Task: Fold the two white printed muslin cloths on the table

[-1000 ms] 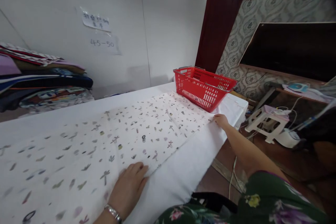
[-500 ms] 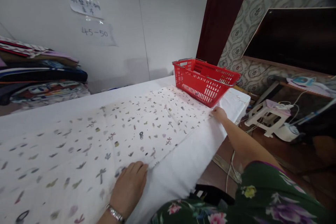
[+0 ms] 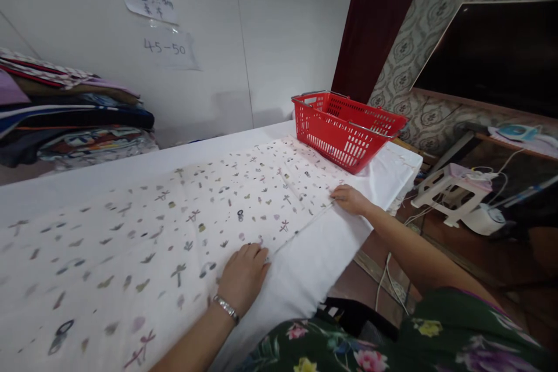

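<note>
A long white cloth (image 3: 218,203) printed with small palms, birds and other figures lies spread along the white-covered table. At its near edge, my left hand (image 3: 244,272), with a metal bracelet at the wrist, rests with bent fingers closed on the border; its thumb is partly hidden. Farther along that same edge, my right hand (image 3: 350,200) pinches the cloth near its right end. A red plastic basket (image 3: 335,138) with metal handles stands just beyond my right hand, on the far right part of the cloth.
Folded fabrics (image 3: 74,116) are stacked at the back left, against a wall with paper signs (image 3: 168,46). Right of the table are a white stool (image 3: 453,186) with cables, an iron (image 3: 518,132) and a wall screen (image 3: 492,61). A cord (image 3: 383,282) hangs near the floor.
My left hand has slid along the near edge toward the right and away from me. My right hand has shifted left along the edge, so the hands are closer together. The view has turned slightly.
</note>
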